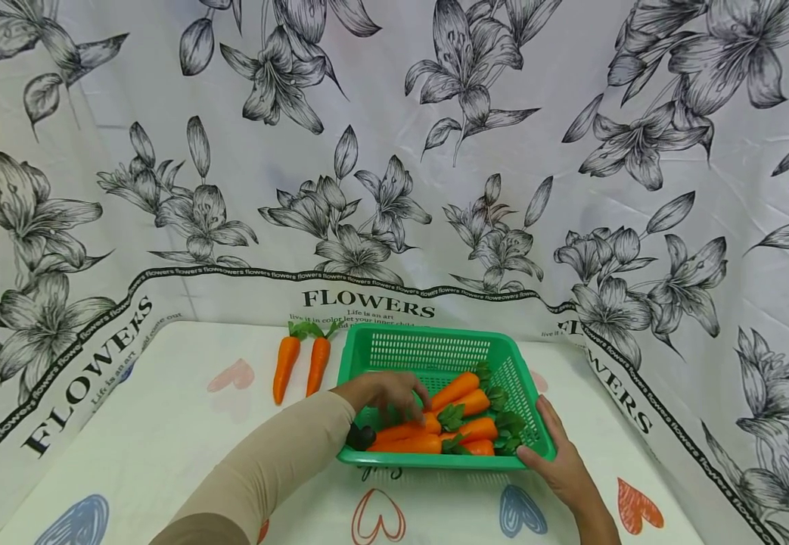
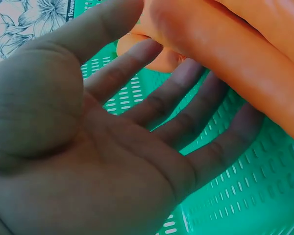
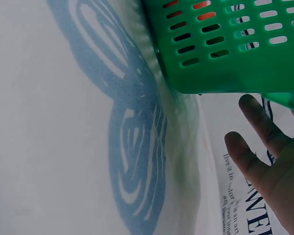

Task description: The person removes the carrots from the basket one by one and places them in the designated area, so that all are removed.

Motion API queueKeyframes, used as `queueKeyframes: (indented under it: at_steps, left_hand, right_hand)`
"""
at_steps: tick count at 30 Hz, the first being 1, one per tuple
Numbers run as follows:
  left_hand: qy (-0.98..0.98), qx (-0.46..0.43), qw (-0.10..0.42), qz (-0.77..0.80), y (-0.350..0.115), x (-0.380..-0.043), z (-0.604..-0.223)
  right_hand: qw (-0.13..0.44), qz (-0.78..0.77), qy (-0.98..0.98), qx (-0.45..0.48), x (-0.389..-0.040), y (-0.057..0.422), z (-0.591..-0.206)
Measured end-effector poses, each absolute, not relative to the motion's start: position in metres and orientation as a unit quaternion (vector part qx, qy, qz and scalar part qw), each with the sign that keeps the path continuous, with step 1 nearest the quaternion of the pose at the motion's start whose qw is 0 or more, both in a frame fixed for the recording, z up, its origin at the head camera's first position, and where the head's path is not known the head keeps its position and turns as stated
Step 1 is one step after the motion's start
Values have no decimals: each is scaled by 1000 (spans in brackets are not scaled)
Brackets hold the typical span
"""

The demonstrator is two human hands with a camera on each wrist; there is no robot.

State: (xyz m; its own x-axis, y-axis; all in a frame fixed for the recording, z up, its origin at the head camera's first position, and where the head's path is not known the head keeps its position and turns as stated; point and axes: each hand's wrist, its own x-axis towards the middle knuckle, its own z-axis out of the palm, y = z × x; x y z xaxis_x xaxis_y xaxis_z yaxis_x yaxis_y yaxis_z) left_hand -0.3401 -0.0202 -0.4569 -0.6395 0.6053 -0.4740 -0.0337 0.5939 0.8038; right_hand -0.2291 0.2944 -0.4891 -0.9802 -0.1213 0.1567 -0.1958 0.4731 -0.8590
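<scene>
My left hand (image 1: 394,395) reaches into a green plastic basket (image 1: 435,459) that holds several orange carrots (image 1: 408,444) with green leafy tops. In the left wrist view, the fingers of that hand (image 2: 127,142) are spread and gently bent, their tips right at the underside of a carrot (image 2: 225,54); the thumb tip lies by its end. At the basket's front right corner, my right hand (image 1: 564,462) has its thumb at the front rim and its fingers along the outer side. Two straight fingers of the right hand (image 3: 279,171) show beside the basket wall (image 3: 225,73) in the right wrist view.
Two more carrots (image 1: 287,369) lie on the table left of the basket, leafy ends away from me. A dark, rounded thing (image 1: 360,437) sits in the basket's front left corner. The white tablecloth (image 1: 285,492) has printed hearts, and a flower-patterned curtain (image 1: 340,257) hangs behind.
</scene>
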Motion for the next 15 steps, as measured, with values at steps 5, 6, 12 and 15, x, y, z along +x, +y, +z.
queueKeyframes:
  at_steps: [5, 6, 12, 15]
  left_hand:
    - [808, 182, 403, 389, -20, -340, -457]
    - [810, 184, 405, 382, -20, -340, -458]
    - [812, 198, 413, 362, -20, -341, -461]
    - [812, 206, 410, 361, -21, -342, -461]
  right_hand:
    - [41, 503, -858, 94, -230, 295, -490]
    - [41, 502, -859, 95, -230, 295, -490]
    - [39, 502, -859, 95, -229, 295, -491]
    - [39, 501, -860, 94, -229, 295, -489]
